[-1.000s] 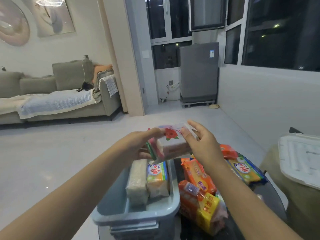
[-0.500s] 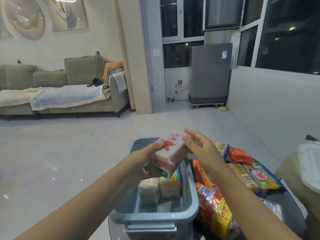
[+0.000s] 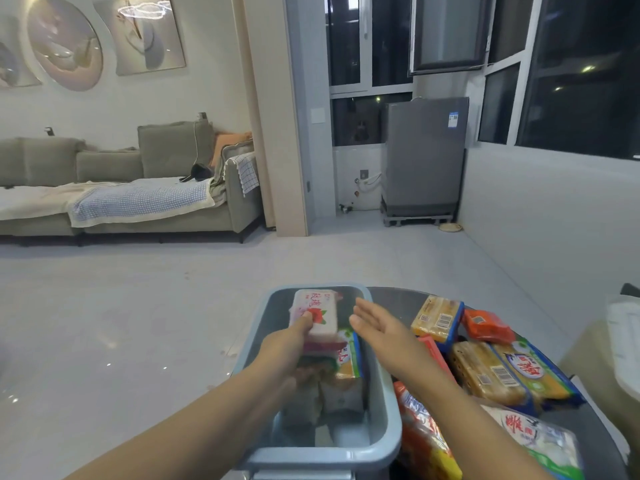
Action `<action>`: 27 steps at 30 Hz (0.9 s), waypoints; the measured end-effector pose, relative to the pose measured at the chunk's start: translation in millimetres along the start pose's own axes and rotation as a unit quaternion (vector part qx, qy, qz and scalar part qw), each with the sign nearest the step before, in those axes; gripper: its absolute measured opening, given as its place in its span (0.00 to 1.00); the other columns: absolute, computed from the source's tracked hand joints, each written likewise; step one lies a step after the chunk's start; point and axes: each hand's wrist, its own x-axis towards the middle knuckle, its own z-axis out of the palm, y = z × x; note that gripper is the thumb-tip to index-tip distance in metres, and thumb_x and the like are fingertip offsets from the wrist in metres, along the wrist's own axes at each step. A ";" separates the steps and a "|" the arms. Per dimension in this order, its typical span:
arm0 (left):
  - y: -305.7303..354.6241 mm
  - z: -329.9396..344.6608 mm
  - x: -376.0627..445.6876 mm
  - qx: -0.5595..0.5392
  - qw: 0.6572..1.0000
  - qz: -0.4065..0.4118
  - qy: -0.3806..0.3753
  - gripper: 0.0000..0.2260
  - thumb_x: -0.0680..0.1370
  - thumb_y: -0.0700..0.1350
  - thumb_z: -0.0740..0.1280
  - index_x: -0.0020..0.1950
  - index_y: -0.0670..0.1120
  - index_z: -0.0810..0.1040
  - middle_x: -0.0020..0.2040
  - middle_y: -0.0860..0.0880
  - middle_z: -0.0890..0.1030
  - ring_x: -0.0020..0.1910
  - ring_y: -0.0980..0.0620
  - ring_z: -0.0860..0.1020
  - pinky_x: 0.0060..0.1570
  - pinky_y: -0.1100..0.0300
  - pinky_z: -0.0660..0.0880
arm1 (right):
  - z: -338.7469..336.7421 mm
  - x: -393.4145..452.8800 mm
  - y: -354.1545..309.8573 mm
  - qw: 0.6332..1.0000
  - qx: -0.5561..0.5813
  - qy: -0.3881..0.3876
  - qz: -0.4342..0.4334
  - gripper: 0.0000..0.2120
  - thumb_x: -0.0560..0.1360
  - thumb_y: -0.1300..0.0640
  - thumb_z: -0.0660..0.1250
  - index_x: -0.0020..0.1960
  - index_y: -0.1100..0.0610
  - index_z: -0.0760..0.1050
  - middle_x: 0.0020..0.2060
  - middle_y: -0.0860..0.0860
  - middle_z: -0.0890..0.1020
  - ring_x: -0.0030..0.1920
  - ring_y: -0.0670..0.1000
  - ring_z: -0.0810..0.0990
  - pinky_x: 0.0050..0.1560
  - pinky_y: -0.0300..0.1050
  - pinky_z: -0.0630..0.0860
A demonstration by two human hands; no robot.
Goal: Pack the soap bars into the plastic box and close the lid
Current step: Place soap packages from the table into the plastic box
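My left hand [image 3: 289,339] grips a white soap pack with a red flower [image 3: 317,311] inside the far end of the blue-grey plastic box [image 3: 384,403]. My right hand [image 3: 377,322] hovers over the box's right side with straight fingers, holding nothing. More soap packs [image 3: 348,362] lie in the box under my left forearm. Yellow and orange soap packs [image 3: 485,368] are piled on the dark round table [image 3: 391,294] to the right of the box. The white lid [image 3: 623,344] lies at the far right edge.
The box stands at the table's left edge, with light tiled floor beyond it. A grey sofa [image 3: 145,188] stands at the back left and a grey appliance [image 3: 424,161] under the windows. A low white wall runs along the right.
My left hand has carried the flower pack down and forward into the box. My right hand has let go of it and opened. The camera has tilted further down.
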 end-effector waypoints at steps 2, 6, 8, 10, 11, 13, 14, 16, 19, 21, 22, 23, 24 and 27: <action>-2.3 -1.7 3.1 -0.009 0.999 0.002 0.030 0.13 0.77 0.48 0.66 0.53 0.39 0.77 0.39 0.40 0.83 0.33 0.42 0.81 0.38 0.51 0.77 | 3.5 0.1 0.8 1.000 -0.010 0.000 -0.003 0.24 0.78 0.50 0.60 0.72 0.48 0.60 0.71 0.45 0.67 0.69 0.46 0.66 0.59 0.37 0.64; -4.3 0.6 6.0 -0.012 0.998 0.006 0.056 0.18 0.79 0.47 0.63 0.63 0.37 0.71 0.52 0.37 0.79 0.40 0.40 0.79 0.39 0.48 0.77 | 2.5 0.7 2.5 1.000 -0.021 -0.005 -0.003 0.23 0.78 0.51 0.60 0.72 0.47 0.60 0.70 0.44 0.68 0.69 0.46 0.66 0.58 0.38 0.65; -5.5 3.7 7.0 0.005 0.998 0.007 0.067 0.20 0.80 0.49 0.61 0.66 0.37 0.68 0.56 0.36 0.79 0.48 0.37 0.80 0.44 0.47 0.78 | -0.5 0.0 3.3 1.000 -0.016 -0.014 0.002 0.23 0.78 0.52 0.60 0.71 0.47 0.60 0.70 0.44 0.68 0.69 0.46 0.67 0.57 0.35 0.65; -6.3 4.7 6.4 0.014 0.997 0.005 0.076 0.19 0.81 0.49 0.59 0.67 0.38 0.68 0.56 0.36 0.79 0.51 0.36 0.80 0.46 0.46 0.77 | -2.1 -1.3 4.6 1.000 -0.005 -0.021 0.008 0.22 0.78 0.53 0.60 0.71 0.47 0.61 0.69 0.44 0.70 0.67 0.45 0.68 0.50 0.29 0.67; -6.5 4.7 5.2 0.011 0.997 0.003 0.077 0.18 0.81 0.47 0.58 0.67 0.38 0.68 0.55 0.35 0.80 0.50 0.37 0.80 0.46 0.46 0.77 | -2.9 -2.4 5.2 1.000 -0.002 -0.022 0.009 0.22 0.78 0.54 0.60 0.71 0.47 0.62 0.69 0.44 0.70 0.66 0.44 0.69 0.47 0.27 0.67; -7.7 3.5 2.3 -0.001 0.997 0.002 0.074 0.16 0.81 0.43 0.57 0.65 0.37 0.69 0.50 0.36 0.81 0.47 0.37 0.80 0.48 0.45 0.78 | -3.1 -4.9 6.7 1.000 -0.009 -0.020 0.004 0.22 0.78 0.55 0.61 0.71 0.46 0.62 0.69 0.42 0.70 0.63 0.41 0.68 0.43 0.26 0.67; -7.9 2.7 -1.2 -0.008 0.997 0.004 0.073 0.14 0.81 0.41 0.56 0.63 0.36 0.70 0.45 0.38 0.81 0.44 0.39 0.80 0.48 0.45 0.78 | -2.5 -6.0 7.3 1.000 -0.019 -0.019 0.000 0.23 0.78 0.55 0.61 0.71 0.46 0.61 0.69 0.42 0.69 0.62 0.40 0.67 0.42 0.26 0.66; -7.0 1.2 -12.7 -0.041 0.997 0.010 0.071 0.11 0.81 0.39 0.57 0.61 0.37 0.72 0.39 0.42 0.79 0.38 0.46 0.78 0.40 0.52 0.76 | -1.5 -8.0 8.7 0.999 -0.037 -0.014 -0.010 0.23 0.77 0.55 0.61 0.71 0.46 0.61 0.68 0.41 0.69 0.60 0.38 0.66 0.40 0.24 0.66; -4.3 -3.1 -27.1 -0.114 0.992 -0.001 0.062 0.13 0.81 0.38 0.58 0.65 0.38 0.70 0.51 0.42 0.78 0.50 0.47 0.77 0.55 0.58 0.73 | -1.6 -9.7 10.1 0.998 -0.051 -0.013 -0.019 0.24 0.77 0.55 0.62 0.71 0.45 0.61 0.68 0.41 0.69 0.60 0.38 0.67 0.41 0.24 0.66; -2.9 -6.2 -31.8 -0.149 0.988 -0.020 0.046 0.15 0.80 0.37 0.58 0.66 0.37 0.67 0.57 0.39 0.77 0.57 0.45 0.75 0.68 0.52 0.66 | -1.9 -10.1 10.1 0.998 -0.056 -0.014 -0.019 0.23 0.77 0.55 0.62 0.70 0.45 0.61 0.67 0.41 0.70 0.59 0.38 0.68 0.38 0.24 0.69; -2.2 -6.2 -33.5 -0.155 0.987 -0.027 0.035 0.15 0.80 0.37 0.58 0.66 0.36 0.67 0.54 0.38 0.78 0.53 0.45 0.77 0.69 0.50 0.66 | -1.9 -10.4 9.8 0.998 -0.055 -0.013 -0.018 0.23 0.77 0.55 0.62 0.70 0.45 0.62 0.67 0.42 0.71 0.57 0.38 0.69 0.35 0.23 0.70; -1.5 -4.7 -33.9 -0.158 0.987 -0.032 0.029 0.14 0.80 0.37 0.58 0.66 0.36 0.67 0.49 0.38 0.78 0.47 0.45 0.77 0.67 0.50 0.66 | -1.9 -10.6 9.4 0.998 -0.053 -0.013 -0.018 0.23 0.77 0.55 0.62 0.70 0.45 0.62 0.67 0.42 0.71 0.56 0.38 0.70 0.33 0.22 0.70; -1.0 -2.0 -33.6 -0.158 0.986 -0.033 0.029 0.15 0.80 0.37 0.58 0.67 0.36 0.67 0.48 0.38 0.77 0.42 0.46 0.76 0.66 0.49 0.67 | -1.8 -11.2 9.1 0.998 -0.054 -0.013 -0.019 0.23 0.77 0.56 0.62 0.70 0.45 0.62 0.67 0.43 0.71 0.56 0.38 0.70 0.32 0.22 0.70; 0.1 6.6 -27.7 -0.154 0.987 -0.025 0.040 0.16 0.80 0.37 0.58 0.69 0.39 0.67 0.54 0.38 0.74 0.37 0.46 0.75 0.66 0.47 0.65 | -1.4 -13.3 9.5 0.996 -0.084 -0.014 -0.038 0.25 0.75 0.55 0.65 0.69 0.45 0.62 0.67 0.43 0.70 0.57 0.37 0.67 0.34 0.21 0.68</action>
